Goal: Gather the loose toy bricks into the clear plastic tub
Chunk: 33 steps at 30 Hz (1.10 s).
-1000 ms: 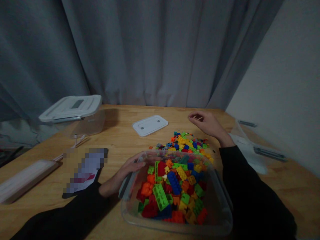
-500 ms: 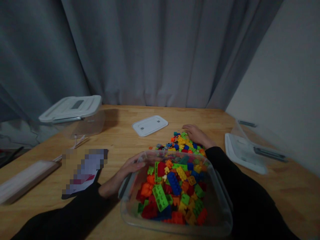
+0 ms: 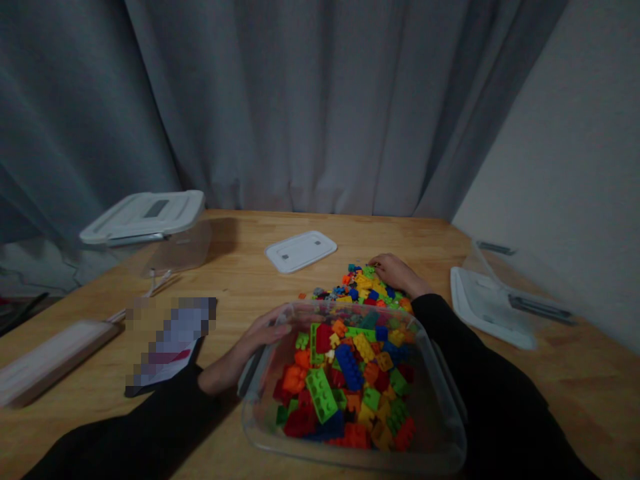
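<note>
A clear plastic bin [image 3: 350, 460], partly filled with large coloured toy bricks [image 3: 349, 367], stands in front of me. My left hand [image 3: 260, 337] is closed on its left rim, thumb over the edge. Behind the bin lies a heap of smaller mixed toy bricks [image 3: 367, 285], partly hidden by the bin's far wall. At the heap's far right side is my right hand [image 3: 397, 272], its fingers loosely curved and a little apart against the bricks. I see nothing held in it, though its underside is hidden.
A white lid [image 3: 301, 252] lies behind the heap. On the left are a lidded clear box [image 3: 183, 247], a dark-edged tablet-like object [image 3: 175, 353], partly pixelated, and a long white block [image 3: 55, 357] with a cable. At right, another clear box [image 3: 530, 287] rests on a white lid [image 3: 490, 320].
My right hand has shifted slightly nearer and its fingers have curled somewhat more at the heap. The left hand and the bin stay in place.
</note>
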### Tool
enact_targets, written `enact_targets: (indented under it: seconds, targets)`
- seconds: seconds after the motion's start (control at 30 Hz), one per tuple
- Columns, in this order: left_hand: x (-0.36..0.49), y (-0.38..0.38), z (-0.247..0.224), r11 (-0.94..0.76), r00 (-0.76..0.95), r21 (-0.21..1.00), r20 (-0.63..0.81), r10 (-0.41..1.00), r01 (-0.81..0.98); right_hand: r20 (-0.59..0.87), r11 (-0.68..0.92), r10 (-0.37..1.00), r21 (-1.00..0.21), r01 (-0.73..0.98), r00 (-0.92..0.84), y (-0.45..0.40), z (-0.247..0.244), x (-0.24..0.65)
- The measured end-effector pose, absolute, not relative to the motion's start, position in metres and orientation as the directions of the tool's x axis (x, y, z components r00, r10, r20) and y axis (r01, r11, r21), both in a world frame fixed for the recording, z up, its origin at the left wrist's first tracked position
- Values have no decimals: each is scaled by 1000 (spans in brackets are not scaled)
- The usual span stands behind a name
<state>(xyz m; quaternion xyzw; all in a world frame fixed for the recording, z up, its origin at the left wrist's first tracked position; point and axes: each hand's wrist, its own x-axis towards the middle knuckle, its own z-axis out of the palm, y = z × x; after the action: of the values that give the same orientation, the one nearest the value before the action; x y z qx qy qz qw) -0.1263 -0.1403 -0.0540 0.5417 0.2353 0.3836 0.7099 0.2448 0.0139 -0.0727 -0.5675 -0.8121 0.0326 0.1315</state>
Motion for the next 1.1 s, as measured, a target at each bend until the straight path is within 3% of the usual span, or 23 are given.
enact_targets:
  seconds: [0.3, 1.1]
  targets:
    - [-121, -148, -36, 159, 563, 941, 39, 826, -299, 160, 326, 941, -202, 923, -298, 11, -69, 245]
    - [-126, -142, -53, 108, 606, 945, 109, 788, -310, 154, 291, 952, -185, 939, -264, 5, -63, 248]
